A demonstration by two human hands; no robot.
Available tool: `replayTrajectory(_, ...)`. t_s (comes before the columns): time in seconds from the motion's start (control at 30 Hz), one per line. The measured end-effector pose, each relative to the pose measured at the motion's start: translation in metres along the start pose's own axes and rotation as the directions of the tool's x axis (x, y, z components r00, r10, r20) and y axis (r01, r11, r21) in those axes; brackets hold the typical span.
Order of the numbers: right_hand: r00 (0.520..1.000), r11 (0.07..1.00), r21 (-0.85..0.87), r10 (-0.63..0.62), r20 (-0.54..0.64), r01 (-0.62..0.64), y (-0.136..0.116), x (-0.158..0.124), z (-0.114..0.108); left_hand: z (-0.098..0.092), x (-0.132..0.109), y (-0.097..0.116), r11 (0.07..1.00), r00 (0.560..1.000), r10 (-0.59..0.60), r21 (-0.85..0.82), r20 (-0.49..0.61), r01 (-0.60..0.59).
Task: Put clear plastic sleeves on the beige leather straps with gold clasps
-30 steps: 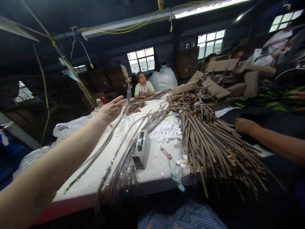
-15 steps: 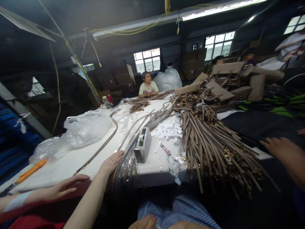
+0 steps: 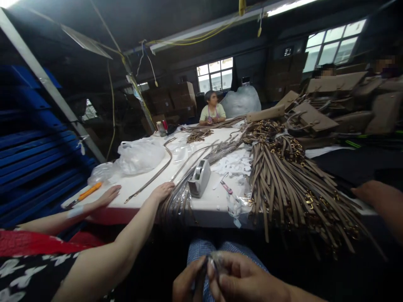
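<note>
View down over a lap in blue checked trousers toward a long white table in a dim workshop.

At 6 o'clock, closest to the camera, left hand and right hand brought together just above the lap, likely kept close for fine finger work. Fingertips of both pressed together, pinching a small clear piece between them; too blurred to identify.

At 12 o'clock from the hands, a grey tape dispenser near the front edge of the table, seemingly parked within easy reach. At 1 o'clock, a big heap of tan straps fanned out, ends hanging over the table edge, perhaps for pulling 1 at a time.

At 10 o'clock, a co-worker's hand resting flat at the table edge, touching a bundle of wrapped straps. Farther toward 9 o'clock, another co-worker's hand flat on the table beside an orange cutter. Behind them, a crumpled plastic bag.

At 3 o'clock, a 3rd co-worker's hand, fingers unclear. At the far end, 1 seated person.
</note>
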State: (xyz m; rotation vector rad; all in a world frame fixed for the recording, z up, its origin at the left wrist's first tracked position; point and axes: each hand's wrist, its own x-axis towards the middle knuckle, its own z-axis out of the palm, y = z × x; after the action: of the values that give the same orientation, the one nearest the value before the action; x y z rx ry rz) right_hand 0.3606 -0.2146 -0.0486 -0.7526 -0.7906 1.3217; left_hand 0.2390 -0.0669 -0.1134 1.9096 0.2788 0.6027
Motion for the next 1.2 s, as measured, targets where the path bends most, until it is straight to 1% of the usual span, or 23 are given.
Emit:
replayTrajectory(0.07,0.98,0.982,-0.052,-0.186,-0.071,0.182,-0.013,0.009,0.001,0.017,-0.009,0.006,0.995,0.996,-0.087,-0.055,-0.037,0.085)
replayTrajectory(0.13,0.92,0.914,-0.226,-0.371,-0.129,0.337,-0.023,0.021,-0.005,0.029,-0.011,0.015,0.971,0.981,-0.189,-0.162,-0.053,0.178)
replayTrajectory(0.2,0.839,0.759,-0.488,-0.536,-0.094,0.431,-0.029,0.032,-0.017,0.035,-0.01,0.026,0.926,0.962,-0.271,-0.282,-0.038,0.25)
replayTrajectory(0.27,0.762,0.513,-0.714,-0.646,0.044,0.477,-0.029,0.043,-0.035,0.036,-0.009,0.037,0.873,0.94,-0.342,-0.373,-0.01,0.314)
replayTrajectory(0.33,0.723,0.291,-0.821,-0.662,0.198,0.491,-0.023,0.053,-0.056,0.033,-0.009,0.047,0.826,0.92,-0.392,-0.435,0.016,0.36)
replayTrajectory(0.37,0.727,0.213,-0.84,-0.631,0.271,0.499,-0.018,0.057,-0.067,0.03,-0.009,0.05,0.806,0.913,-0.408,-0.461,0.02,0.371)
replayTrajectory(0.43,0.765,0.122,-0.85,-0.515,0.387,0.512,-0.005,0.063,-0.087,0.022,-0.009,0.053,0.774,0.9,-0.435,-0.512,-0.002,0.373)
replayTrajectory(0.5,0.801,0.085,-0.846,-0.383,0.46,0.526,0.008,0.066,-0.103,0.014,-0.008,0.052,0.733,0.882,-0.471,-0.568,-0.027,0.374)
replayTrajectory(0.57,0.826,0.089,-0.843,-0.279,0.49,0.53,0.019,0.066,-0.113,0.006,-0.006,0.048,0.678,0.855,-0.517,-0.629,-0.042,0.38)
replayTrajectory(0.63,0.849,0.11,-0.847,-0.182,0.497,0.52,0.024,0.065,-0.115,0.001,-0.002,0.044,0.622,0.831,-0.556,-0.679,-0.033,0.39)
replayTrajectory(0.7,0.883,0.12,-0.876,-0.094,0.459,0.468,0.024,0.064,-0.111,-0.005,0.004,0.039,0.574,0.815,-0.58,-0.707,0.004,0.412)
replayTrajectory(0.77,0.924,0.104,-0.918,-0.028,0.382,0.382,0.021,0.065,-0.104,-0.011,0.01,0.03,0.542,0.804,-0.592,-0.71,0.057,0.449)
replayTrajectory(0.83,0.966,0.107,-0.961,0.023,0.258,0.254,0.017,0.068,-0.098,-0.02,0.015,0.018,0.57,0.789,-0.61,-0.651,0.072,0.5)
replayTrajectory(0.87,0.983,0.14,-0.976,0.049,0.178,0.17,0.015,0.069,-0.096,-0.025,0.017,0.011,0.632,0.787,-0.616,-0.578,0.029,0.517)
replayTrajectory(0.9,0.993,0.208,-0.976,0.089,0.083,0.063,0.014,0.07,-0.094,-0.03,0.017,0.004,0.722,0.792,-0.606,-0.464,-0.068,0.512)
replayTrajectory(0.93,0.987,0.312,-0.948,0.159,-0.018,-0.067,0.014,0.071,-0.094,-0.033,0.017,-0.003,0.817,0.805,-0.557,-0.308,-0.202,0.487)
replayTrajectory(0.97,0.96,0.434,-0.876,0.262,-0.102,-0.211,0.014,0.072,-0.094,-0.036,0.015,-0.009,0.886,0.824,-0.461,-0.123,-0.33,0.446)
replayTrajectory(1.0,0.912,0.549,-0.758,0.383,-0.147,-0.353,0.014,0.073,-0.094,-0.036,0.012,-0.014,0.918,0.846,-0.335,0.058,-0.415,0.393)
replayTrajectory(1.03,0.856,0.635,-0.61,0.495,-0.149,-0.474,0.014,0.073,-0.094,-0.034,0.009,-0.017,0.921,0.873,-0.216,0.206,-0.438,0.331)
replayTrajectory(1.07,0.805,0.686,-0.46,0.581,-0.121,-0.564,0.014,0.073,-0.092,-0.03,0.005,-0.019,0.914,0.909,-0.129,0.307,-0.396,0.263)
replayTrajectory(1.1,0.77,0.711,-0.329,0.633,-0.085,-0.621,0.013,0.073,-0.09,-0.024,0.001,-0.02,0.911,0.947,-0.072,0.365,-0.312,0.19)
replayTrajectory(1.13,0.751,0.725,-0.224,0.658,-0.053,-0.651,0.011,0.073,-0.087,-0.016,-0.003,-0.021,0.913,0.976,-0.036,0.391,-0.217,0.12)
replayTrajectory(1.2,0.736,0.734,-0.069,0.676,-0.018,-0.676,0.006,0.074,-0.078,-0.001,-0.007,-0.024,0.919,0.994,0.011,0.393,-0.107,0.032)
